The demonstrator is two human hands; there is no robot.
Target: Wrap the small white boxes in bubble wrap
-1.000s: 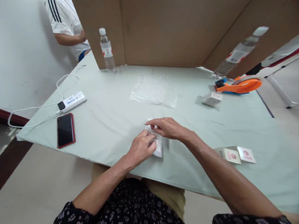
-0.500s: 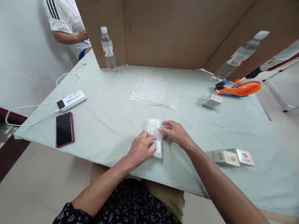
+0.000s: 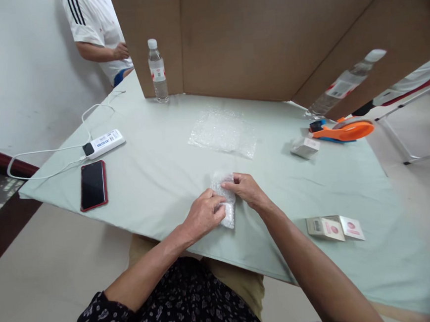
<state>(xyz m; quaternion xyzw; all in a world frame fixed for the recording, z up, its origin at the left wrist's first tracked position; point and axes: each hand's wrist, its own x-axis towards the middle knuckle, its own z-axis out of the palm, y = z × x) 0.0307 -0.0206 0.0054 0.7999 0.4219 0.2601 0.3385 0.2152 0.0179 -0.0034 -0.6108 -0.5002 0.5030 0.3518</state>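
Observation:
A small packet wrapped in bubble wrap (image 3: 227, 218) lies near the front edge of the pale green table (image 3: 156, 170). My left hand (image 3: 204, 214) presses on its left side with curled fingers. My right hand (image 3: 245, 189) pinches its upper right part, fingers closed on the wrap. What is inside the wrap is hidden.
A flat sheet of bubble wrap (image 3: 222, 133) lies further back. A small white box (image 3: 305, 147) and an orange tape dispenser (image 3: 342, 131) sit at the right, flat cartons (image 3: 334, 227) near my right arm. Phone (image 3: 92, 184), power strip (image 3: 104, 143), two bottles (image 3: 158, 71), cardboard screen. Another person (image 3: 95, 31) stands at the far left.
My right hand has drawn back from over the packet to its right side and closed on the wrap. The left hand has stayed pressed on the packet.

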